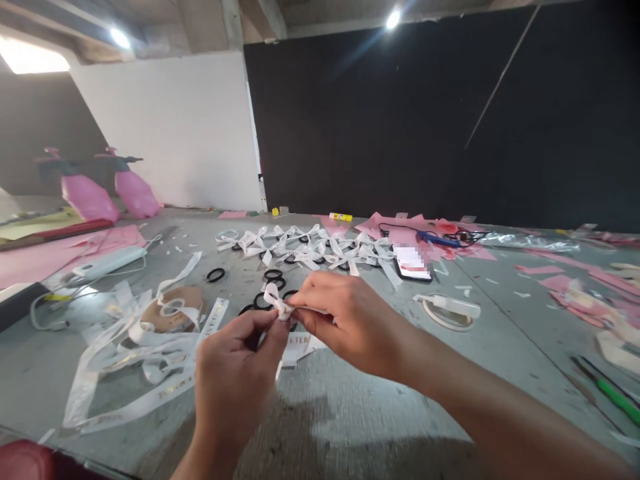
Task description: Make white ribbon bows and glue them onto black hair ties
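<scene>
Between both hands, at the middle of the view, is a white ribbon gathered into a small loop. My left hand pinches its lower part between thumb and fingers. From the right, my right hand has its fingers closed on the same ribbon, close to my left fingertips. Several black rings lie just behind the hands, partly hidden by them. Below the fingers, a piece of printed white ribbon rests on the grey table. A ribbon roll with loose printed ribbon is left of my left hand.
Many white bows with black rings spread across the table's back. A phone lies right of them, a glue bottle nearer. Pink spray bottles stand back left. Green-handled scissors or pliers lie at the right edge.
</scene>
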Action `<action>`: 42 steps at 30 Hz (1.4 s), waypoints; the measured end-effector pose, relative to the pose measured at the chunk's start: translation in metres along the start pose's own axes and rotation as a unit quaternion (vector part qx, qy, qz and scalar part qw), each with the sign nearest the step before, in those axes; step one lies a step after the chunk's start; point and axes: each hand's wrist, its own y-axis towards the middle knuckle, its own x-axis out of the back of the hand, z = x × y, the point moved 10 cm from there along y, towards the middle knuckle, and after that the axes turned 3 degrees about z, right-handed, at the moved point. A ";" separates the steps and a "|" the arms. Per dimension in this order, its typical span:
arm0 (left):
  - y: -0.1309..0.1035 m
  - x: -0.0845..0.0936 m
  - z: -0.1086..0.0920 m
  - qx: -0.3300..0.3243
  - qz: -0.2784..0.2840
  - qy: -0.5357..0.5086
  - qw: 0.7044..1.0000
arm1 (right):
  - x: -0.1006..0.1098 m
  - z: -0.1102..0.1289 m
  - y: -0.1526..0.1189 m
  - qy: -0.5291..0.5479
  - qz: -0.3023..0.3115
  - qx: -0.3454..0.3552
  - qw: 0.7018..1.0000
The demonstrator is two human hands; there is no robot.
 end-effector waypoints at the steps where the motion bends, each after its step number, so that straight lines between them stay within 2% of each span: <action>1: 0.000 0.000 -0.001 -0.003 -0.006 0.002 1.000 | 0.001 -0.001 0.000 -0.005 -0.003 -0.003 1.000; 7: 0.000 -0.002 -0.006 -0.005 -0.004 0.027 1.000 | 0.002 -0.009 -0.003 -0.018 -0.027 -0.063 0.998; 11: -0.001 -0.002 -0.006 0.004 -0.006 0.024 1.000 | 0.004 -0.019 -0.004 0.024 -0.032 -0.124 0.992; 16: -0.002 -0.001 -0.009 -0.005 -0.016 0.038 0.999 | 0.007 -0.015 -0.002 0.042 -0.019 -0.094 0.995; 19: 0.000 -0.002 -0.008 -0.001 -0.007 0.030 1.000 | 0.003 -0.020 -0.003 0.091 -0.010 -0.110 0.990; 24: 0.001 -0.006 -0.004 0.016 0.021 -0.010 1.000 | -0.001 -0.031 -0.006 0.196 -0.030 -0.162 0.967; 31: 0.002 -0.020 0.010 0.072 0.106 -0.125 0.984 | -0.009 -0.035 -0.001 0.300 0.009 -0.152 0.942; 38: 0.002 -0.035 0.022 0.099 0.186 -0.238 0.948 | -0.023 -0.030 0.002 0.464 0.035 -0.137 0.875; 42: 0.002 -0.035 0.024 0.091 0.176 -0.215 0.956 | -0.025 -0.028 0.002 0.457 0.045 -0.130 0.879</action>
